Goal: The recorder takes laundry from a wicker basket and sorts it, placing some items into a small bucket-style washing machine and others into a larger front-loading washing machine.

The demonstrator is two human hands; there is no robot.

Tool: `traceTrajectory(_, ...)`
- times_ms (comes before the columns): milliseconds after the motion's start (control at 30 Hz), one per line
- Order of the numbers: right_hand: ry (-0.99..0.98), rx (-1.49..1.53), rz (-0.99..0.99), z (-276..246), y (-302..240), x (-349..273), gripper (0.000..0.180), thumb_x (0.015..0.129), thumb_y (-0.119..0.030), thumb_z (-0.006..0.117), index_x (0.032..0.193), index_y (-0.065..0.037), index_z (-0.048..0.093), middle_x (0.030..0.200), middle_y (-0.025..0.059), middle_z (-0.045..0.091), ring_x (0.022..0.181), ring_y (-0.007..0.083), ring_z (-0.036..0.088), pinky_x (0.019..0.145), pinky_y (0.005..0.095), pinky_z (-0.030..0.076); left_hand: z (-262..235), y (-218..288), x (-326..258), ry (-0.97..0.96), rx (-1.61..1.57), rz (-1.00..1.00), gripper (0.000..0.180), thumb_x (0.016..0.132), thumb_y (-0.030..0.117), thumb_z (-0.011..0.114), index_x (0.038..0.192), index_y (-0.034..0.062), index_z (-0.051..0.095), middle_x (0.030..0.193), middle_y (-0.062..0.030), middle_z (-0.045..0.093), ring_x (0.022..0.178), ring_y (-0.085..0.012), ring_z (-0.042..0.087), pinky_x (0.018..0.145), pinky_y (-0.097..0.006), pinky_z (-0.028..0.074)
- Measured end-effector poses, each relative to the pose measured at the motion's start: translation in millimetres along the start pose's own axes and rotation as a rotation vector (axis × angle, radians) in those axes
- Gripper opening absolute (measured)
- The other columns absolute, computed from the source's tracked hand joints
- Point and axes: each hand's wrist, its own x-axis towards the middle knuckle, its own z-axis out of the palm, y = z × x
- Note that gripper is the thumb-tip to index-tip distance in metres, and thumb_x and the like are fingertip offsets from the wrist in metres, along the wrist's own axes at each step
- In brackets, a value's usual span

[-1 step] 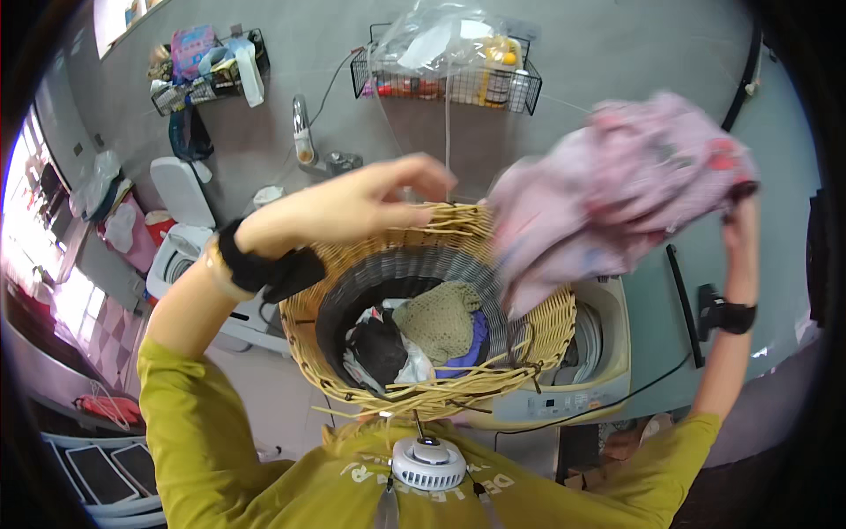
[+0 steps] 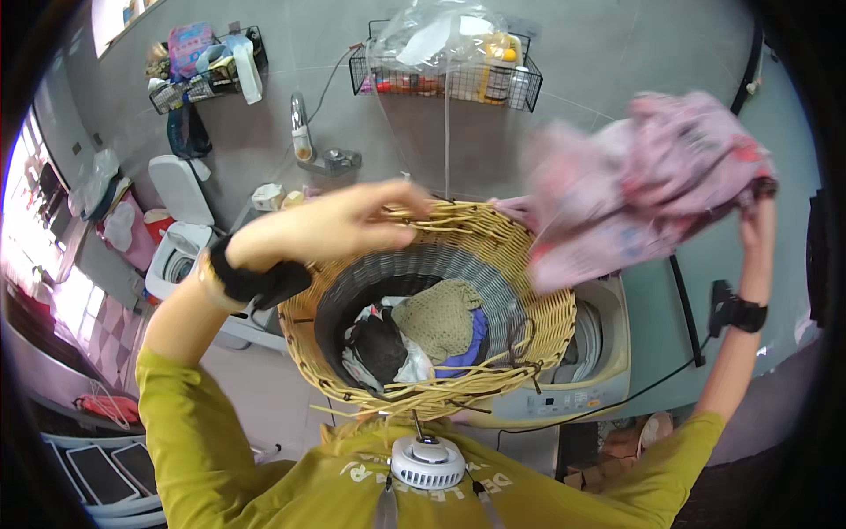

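Note:
My right hand (image 2: 756,204) grips a pink patterned garment (image 2: 652,189) by its right end, holding it up past the far right rim of the wicker basket (image 2: 304,353). The cloth is crumpled and blurred on its left side. My left hand (image 2: 370,216) hovers over the basket's far left rim, its fingers bent but apart and nothing in them. Inside the basket's grey woven wall lie a knitted olive-green piece (image 2: 438,319), a black cloth (image 2: 379,346), some white cloth (image 2: 414,361) and a purple-blue one (image 2: 467,348).
A top-loading washing machine (image 2: 608,353) with its lid up stands at the right, partly under the basket. Wire racks (image 2: 445,84) with bottles and a second rack (image 2: 207,88) hang on the grey wall, near a tap (image 2: 300,128). A small washer (image 2: 181,251) stands at the left.
My right hand has moved a little to the right with the pink garment, which has swung away from over the basket. My left hand has shifted slightly left and nearer.

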Motion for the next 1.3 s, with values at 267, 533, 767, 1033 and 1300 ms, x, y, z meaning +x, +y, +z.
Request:
traceTrajectory(267,-0.017,-0.139,-0.076,-148,8,52,0.022,0.093,-0.018,0.048,0.107,-0.003,0.054,0.098,0.0024,0.057,0.089,0.0127,0.055,0.077,0.0286,0.047,36,-40,-47,-0.304,0.084,-0.023,0.053,0.09,0.022,0.057,0.135,0.0031,0.038,0.128,-0.0168,0.05,0.111,-0.0281,0.053,0.095,-0.037,0.041)
traceTrajectory(533,-0.5,-0.756,0.263,-12,198,-128,0.035,0.082,-0.012,0.049,0.115,0.001,0.052,0.106,0.0083,0.059,0.096,0.0158,0.056,0.08,0.0325,0.048,36,-29,-33,-0.361,0.221,0.024,0.053,0.092,0.026,0.053,0.136,0.0025,0.036,0.127,-0.0194,0.05,0.114,-0.0324,0.05,0.095,-0.038,0.041)
traceTrajectory(767,-0.742,-1.015,0.585,40,175,-185,0.023,0.086,-0.016,0.059,0.102,-0.001,0.055,0.082,0.0095,0.063,0.069,0.0165,0.06,0.062,0.0312,0.048,38,-47,-78,0.016,0.553,0.011,0.044,0.086,0.02,0.058,0.125,0.003,0.048,0.116,-0.0159,0.055,0.11,-0.0328,0.05,0.094,-0.041,0.039)
traceTrajectory(1033,-1.225,-0.744,0.008,228,75,-179,0.024,0.091,-0.015,0.053,0.11,0.0,0.053,0.099,0.0131,0.063,0.092,0.0228,0.062,0.082,0.0316,0.048,80,-70,-90,0.024,0.433,-0.187,0.035,0.082,0.012,0.057,0.117,0.0065,0.056,0.107,-0.0155,0.06,0.102,-0.0329,0.055,0.091,-0.038,0.042)
traceTrajectory(1300,-1.179,-0.786,-0.18,217,61,-204,0.027,0.09,-0.018,0.053,0.112,-0.002,0.054,0.103,0.013,0.063,0.093,0.0282,0.061,0.077,0.0341,0.048,82,-77,-100,0.397,0.292,-0.253,0.031,0.078,0.003,0.054,0.108,0.0047,0.061,0.093,-0.0164,0.062,0.087,-0.034,0.059,0.08,-0.037,0.046)
